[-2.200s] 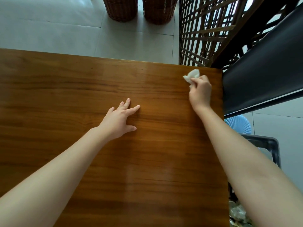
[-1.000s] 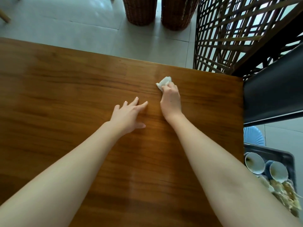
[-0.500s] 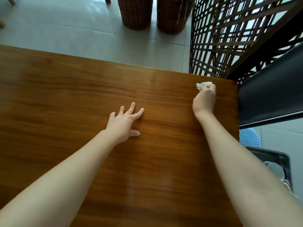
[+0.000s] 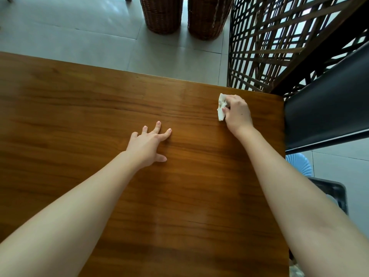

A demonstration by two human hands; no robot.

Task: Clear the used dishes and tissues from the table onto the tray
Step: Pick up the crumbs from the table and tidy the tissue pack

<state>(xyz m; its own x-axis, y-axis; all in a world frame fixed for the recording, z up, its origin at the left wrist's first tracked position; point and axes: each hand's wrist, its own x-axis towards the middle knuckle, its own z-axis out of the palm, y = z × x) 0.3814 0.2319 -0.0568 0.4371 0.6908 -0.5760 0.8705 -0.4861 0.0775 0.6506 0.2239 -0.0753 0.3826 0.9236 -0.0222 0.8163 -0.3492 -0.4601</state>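
My right hand (image 4: 237, 112) is closed on a crumpled white tissue (image 4: 221, 107) and presses it against the wooden table (image 4: 99, 108) near the far right corner. My left hand (image 4: 148, 143) rests flat on the table's middle with its fingers spread and nothing in it. A dark grey tray (image 4: 335, 193) sits low beside the table's right edge; my right forearm hides most of it and its contents cannot be seen. No dishes lie on the table.
A black bench seat (image 4: 327, 108) runs along the right edge, with a wooden lattice screen (image 4: 279, 37) behind it. Two wicker baskets (image 4: 183, 15) stand on the tiled floor beyond the far edge. A pale blue stool (image 4: 299, 164) sits under the bench.
My right hand slid the tissue left to the middle, back to the right corner, and now a little left again. My left hand stayed flat in place. The view shifted slightly.
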